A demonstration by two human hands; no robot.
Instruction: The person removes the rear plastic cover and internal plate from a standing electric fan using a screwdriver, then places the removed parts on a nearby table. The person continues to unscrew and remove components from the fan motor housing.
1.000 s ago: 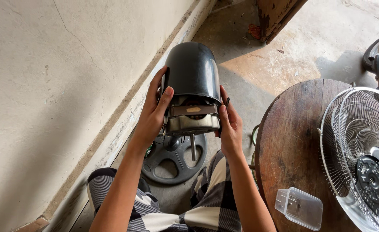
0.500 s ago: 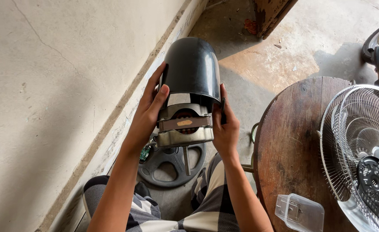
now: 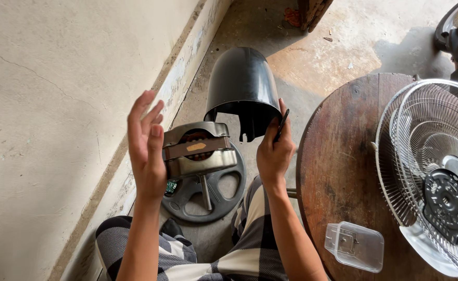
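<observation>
Black cover (image 3: 243,91) lifts in my right hand (image 3: 274,151), fingers gripping its rim; my left hand (image 3: 147,145), fingers spread, steadies the motor (image 3: 198,149). Best pulled straight.

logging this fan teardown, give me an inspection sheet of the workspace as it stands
surface: round dark wooden table, worn.
job's things: black plastic motor cover lifted clear of the bare metal fan motor, shaft pointing down.
clutter: clear plastic box; wire fan guard on the table; dark round fan base on the floor.
grips: right hand holds the cover; left hand open beside the motor.
cables: nothing seen.
surroundings: concrete floor, pale cracked wall.
</observation>
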